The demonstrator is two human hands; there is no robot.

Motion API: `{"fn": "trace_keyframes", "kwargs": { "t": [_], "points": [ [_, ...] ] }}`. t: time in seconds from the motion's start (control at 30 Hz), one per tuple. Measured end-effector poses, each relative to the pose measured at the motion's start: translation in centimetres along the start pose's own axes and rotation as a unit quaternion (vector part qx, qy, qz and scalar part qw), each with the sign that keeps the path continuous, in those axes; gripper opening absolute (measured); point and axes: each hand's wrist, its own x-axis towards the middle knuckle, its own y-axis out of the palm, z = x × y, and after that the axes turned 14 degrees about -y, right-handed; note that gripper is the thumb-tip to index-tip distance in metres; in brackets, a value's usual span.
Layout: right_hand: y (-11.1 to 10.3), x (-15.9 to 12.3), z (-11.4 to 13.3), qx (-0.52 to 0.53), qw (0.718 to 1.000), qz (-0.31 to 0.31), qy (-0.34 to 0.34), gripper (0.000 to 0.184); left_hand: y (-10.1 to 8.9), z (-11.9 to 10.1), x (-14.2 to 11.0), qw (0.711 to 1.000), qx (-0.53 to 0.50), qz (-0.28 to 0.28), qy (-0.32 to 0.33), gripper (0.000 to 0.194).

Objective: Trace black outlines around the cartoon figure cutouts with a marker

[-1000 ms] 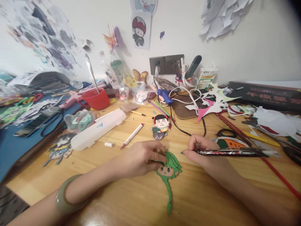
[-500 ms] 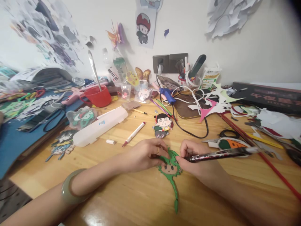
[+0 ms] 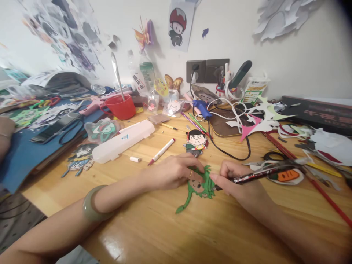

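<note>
A green-haired paper cutout figure (image 3: 195, 186) with a smiling face and a long braid lies on the wooden table. The fingers of my left hand (image 3: 172, 171) are bent over its hair, holding it against the tabletop; they cover part of the face. My right hand (image 3: 236, 180) is closed around a dark, patterned pen (image 3: 260, 172), whose tip is at the cutout's right edge. Just beyond my left hand lies another cutout, a black-haired figure (image 3: 195, 141). A white marker with a dark red tip (image 3: 162, 151) and its loose cap (image 3: 135, 159) are to the left of that figure.
A translucent pencil case (image 3: 125, 141) and a red mug (image 3: 121, 107) with a spoon stand left. A blue glue gun (image 3: 202, 109) with cables lies behind. Scissors, paper scraps and a carrot cutout (image 3: 287, 176) are at right. Someone's arm (image 3: 6, 134) shows at the left edge.
The green-haired cutout has been turned, so its braid now points down and left instead of straight toward me. The pen tip has come down to its right edge. The view has shifted slightly.
</note>
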Motion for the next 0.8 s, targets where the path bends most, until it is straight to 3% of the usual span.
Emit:
{"fn": "trace_keyframes", "kwargs": {
  "t": [0.3,0.47,0.57,0.63,0.7,0.8],
  "points": [
    [0.4,0.3,0.4,0.033,0.999,0.000,0.008,0.022,0.3,0.6,1.3,0.989,-0.149,-0.018,-0.006,0.027],
    [-0.1,0.4,-0.5,0.023,0.994,-0.108,0.024,0.032,-0.1,0.4,1.1,0.987,-0.160,-0.009,-0.024,0.019],
    [-0.8,0.7,-1.3,0.055,0.987,-0.146,0.039,0.034,-0.3,0.4,0.8,0.987,-0.161,0.010,-0.020,0.011],
    [-1.1,0.8,-1.5,0.068,0.983,-0.166,0.048,0.031,-0.4,0.4,0.6,0.988,-0.153,0.023,-0.018,0.017],
    [-1.1,0.8,-1.4,0.060,0.982,-0.172,0.049,0.027,-0.4,0.3,0.4,0.989,-0.141,0.030,-0.022,0.020],
    [-0.6,0.6,-0.6,0.019,0.991,-0.130,0.032,0.024,-0.4,0.4,0.2,0.990,-0.134,0.033,-0.025,0.019]
  ]
}}
